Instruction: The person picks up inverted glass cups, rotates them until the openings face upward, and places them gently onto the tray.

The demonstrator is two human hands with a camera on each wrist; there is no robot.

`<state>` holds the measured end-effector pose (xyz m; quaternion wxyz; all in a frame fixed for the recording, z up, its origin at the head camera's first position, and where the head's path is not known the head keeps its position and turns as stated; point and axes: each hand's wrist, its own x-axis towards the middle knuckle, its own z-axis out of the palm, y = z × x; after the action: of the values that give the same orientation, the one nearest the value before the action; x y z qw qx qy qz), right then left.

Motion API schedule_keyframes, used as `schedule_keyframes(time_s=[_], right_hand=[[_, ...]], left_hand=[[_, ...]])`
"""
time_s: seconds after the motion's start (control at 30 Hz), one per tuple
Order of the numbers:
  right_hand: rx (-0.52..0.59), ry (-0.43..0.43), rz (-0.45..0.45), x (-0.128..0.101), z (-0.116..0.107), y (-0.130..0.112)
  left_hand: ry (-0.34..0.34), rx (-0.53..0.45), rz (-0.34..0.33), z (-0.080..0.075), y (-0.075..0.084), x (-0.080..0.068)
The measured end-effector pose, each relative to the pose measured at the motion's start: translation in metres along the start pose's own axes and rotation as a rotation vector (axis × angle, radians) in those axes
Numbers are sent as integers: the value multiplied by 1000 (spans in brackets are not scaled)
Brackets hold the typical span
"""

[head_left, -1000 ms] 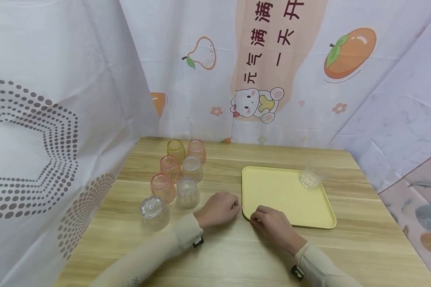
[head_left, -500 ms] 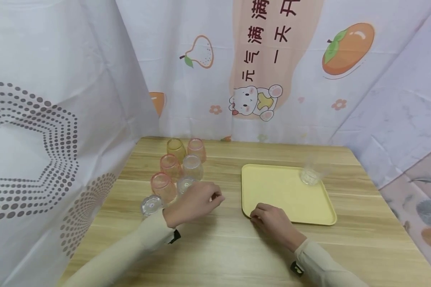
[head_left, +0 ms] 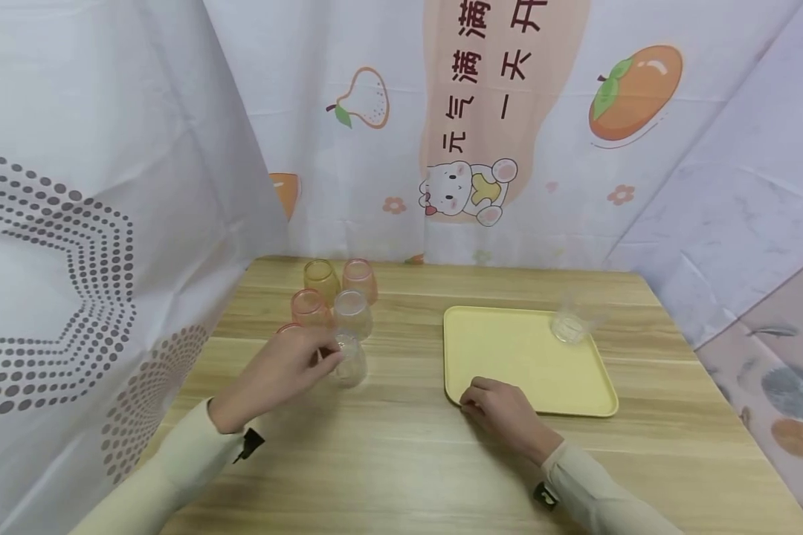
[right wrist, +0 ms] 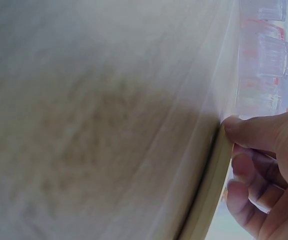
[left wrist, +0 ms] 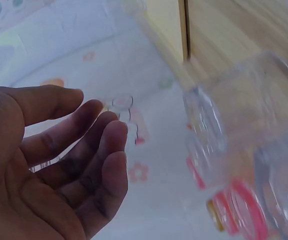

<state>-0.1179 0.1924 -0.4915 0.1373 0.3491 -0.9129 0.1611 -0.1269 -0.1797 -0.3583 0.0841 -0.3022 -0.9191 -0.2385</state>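
We list a pale yellow tray (head_left: 522, 357); left of it, clear, pink and amber cups (head_left: 334, 305); a wood-grain table (head_left: 408, 461).

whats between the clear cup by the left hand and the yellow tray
Only bare wooden table lies between the clear cup and the yellow tray, as the head view shows. The left hand sits on the cup's other side.

I see the tray (head_left: 508, 357) lying on the table (head_left: 401, 461), right of centre, with one cup (head_left: 569, 325) standing in its far right corner. Left of the tray stands a cluster of upturned cups (head_left: 337, 305) in two rows running back toward the curtain (head_left: 482, 134). My left hand (head_left: 277, 371) is at the cluster's near end; my right hand (head_left: 502, 412) sits at the tray's near left corner.
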Motion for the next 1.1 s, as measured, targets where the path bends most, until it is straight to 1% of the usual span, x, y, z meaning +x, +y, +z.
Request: schedule_keyframes(time_s=[0.07,0.1,0.17,0.3,0.33,0.4,0.53,0.7,0.83,0.97,1.03,1.1], right_hand=[[-3,7,-7,0,0,0],[-8,10,-8,1,1,0],[-10,16,-11,0,1,0],[-4,16,-7,0,1,0],[-1,17,-6,-1,1,0],[2,18,-5,-1,2,0],[-2,28,-4,-1,3,1],[-17,30,10,-1,3,1],[-19,23,20,0,3,2],[-9,21,7,0,4,2],[-6,24,-2,0,4,2],[-5,27,-4,0,4,2]], left_hand=[[-12,-11,-30,-6,-6,-7],[-15,-10,-27,-9,-8,-11],[-15,-12,8,-13,-15,-18],[0,24,123,-18,-27,-32],[0,41,137,-19,-30,-35],[-1,80,140,-21,-36,-42],[-17,142,78,-25,-42,-53],[-49,158,36,-26,-48,-61],[-103,161,-11,-25,-54,-64],[-165,159,-65,-21,-58,-64],[-179,148,-90,-19,-59,-65],[-176,140,-112,-17,-59,-65]])
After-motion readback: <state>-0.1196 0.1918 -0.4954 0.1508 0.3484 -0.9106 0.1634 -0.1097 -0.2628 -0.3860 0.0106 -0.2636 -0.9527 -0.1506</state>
